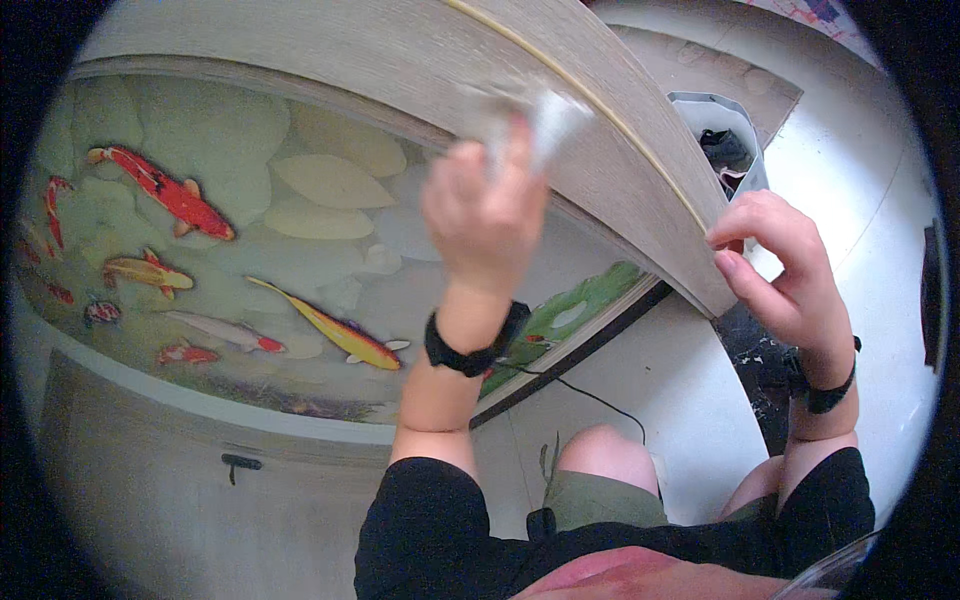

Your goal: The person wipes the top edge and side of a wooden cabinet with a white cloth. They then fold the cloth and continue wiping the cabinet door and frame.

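My left hand (485, 215) is blurred by motion and presses a crumpled white cloth or tissue (555, 125) to a pale wood-grain panel (640, 150). Its fingers bunch around the cloth, the index finger reaching out over it. At the panel's right end, my right hand (785, 265) curls thumb and forefinger at the edge, close to where a thin yellowish strip (600, 103) along the panel runs out. Both wrists carry a black band. Below the panel lies a glossy picture (230, 270) of red, yellow and white koi among pale stones and leaves.
Behind my right hand stands a pale bag (755, 135) with dark things inside, near a flat brown cardboard piece (765, 85). A thin black cord (600, 395) crosses the white floor (850, 160) near my knee. Grey-brown wooden flooring (150, 480) bears a small dark T-shaped item (240, 463).
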The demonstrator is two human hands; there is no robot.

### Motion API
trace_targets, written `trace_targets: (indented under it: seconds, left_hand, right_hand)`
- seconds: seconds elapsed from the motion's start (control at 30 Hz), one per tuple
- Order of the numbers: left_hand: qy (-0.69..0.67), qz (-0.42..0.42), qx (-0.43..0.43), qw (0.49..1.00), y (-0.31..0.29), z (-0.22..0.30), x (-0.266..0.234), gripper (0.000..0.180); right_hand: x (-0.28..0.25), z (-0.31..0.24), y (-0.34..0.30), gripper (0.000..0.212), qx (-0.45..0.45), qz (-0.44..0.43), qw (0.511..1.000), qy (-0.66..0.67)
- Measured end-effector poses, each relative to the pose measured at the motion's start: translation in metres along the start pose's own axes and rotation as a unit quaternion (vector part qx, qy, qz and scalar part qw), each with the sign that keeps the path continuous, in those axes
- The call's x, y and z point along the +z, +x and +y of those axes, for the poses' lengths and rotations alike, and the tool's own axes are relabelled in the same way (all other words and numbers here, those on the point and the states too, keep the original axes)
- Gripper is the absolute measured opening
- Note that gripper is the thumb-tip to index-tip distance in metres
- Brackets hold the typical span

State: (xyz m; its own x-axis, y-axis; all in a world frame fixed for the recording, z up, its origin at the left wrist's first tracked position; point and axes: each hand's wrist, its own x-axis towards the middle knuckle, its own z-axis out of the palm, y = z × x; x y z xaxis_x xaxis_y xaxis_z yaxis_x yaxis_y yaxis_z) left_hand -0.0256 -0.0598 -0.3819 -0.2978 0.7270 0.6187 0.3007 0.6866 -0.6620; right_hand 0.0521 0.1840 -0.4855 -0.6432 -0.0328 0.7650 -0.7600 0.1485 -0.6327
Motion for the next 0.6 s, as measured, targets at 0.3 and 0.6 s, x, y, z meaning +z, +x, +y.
trace_targets:
  seconds: [0.3,0.6]
  left_hand:
    - [0.029,0.085,-0.045,0.995,0.036,-0.039,-0.021,0.038]
    - [0.037,-0.128,0.222,0.966,-0.015,0.023,0.000,0.039]
  right_hand:
    - [-0.014,0.019,-0.004,0.006,0.004,0.036,0.998,0.044]
    - [-0.069,-0.011,-0.033,0.009,-0.110,0.089,0.987,0.074]
